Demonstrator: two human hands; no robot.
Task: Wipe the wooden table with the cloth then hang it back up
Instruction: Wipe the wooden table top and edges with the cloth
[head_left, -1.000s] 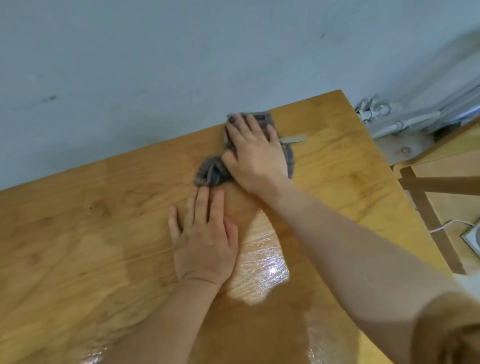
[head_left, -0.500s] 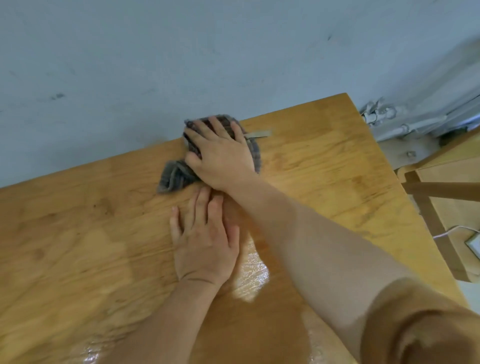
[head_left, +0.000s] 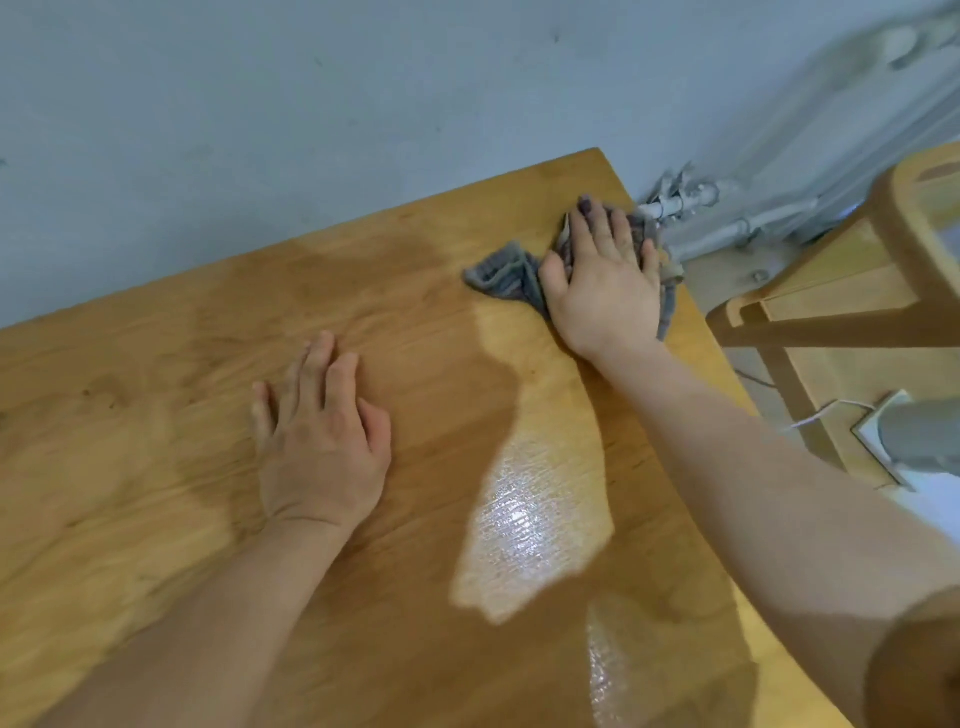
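- Wall: grey-blue, behind the far edge.
- Tabletop: wooden, damp and darker in broad patches, glossy wet sheen near the middle.
- Chair: wooden, just past the right edge.
- Right hand: pressed flat on the cloth near the far right corner, fingers spread, gripping nothing.
- Left hand: palm down on bare wood, well apart from the cloth, fingers extended and together.
- Cloth: grey, crumpled, partly under the right hand, one fold sticking out to the left.
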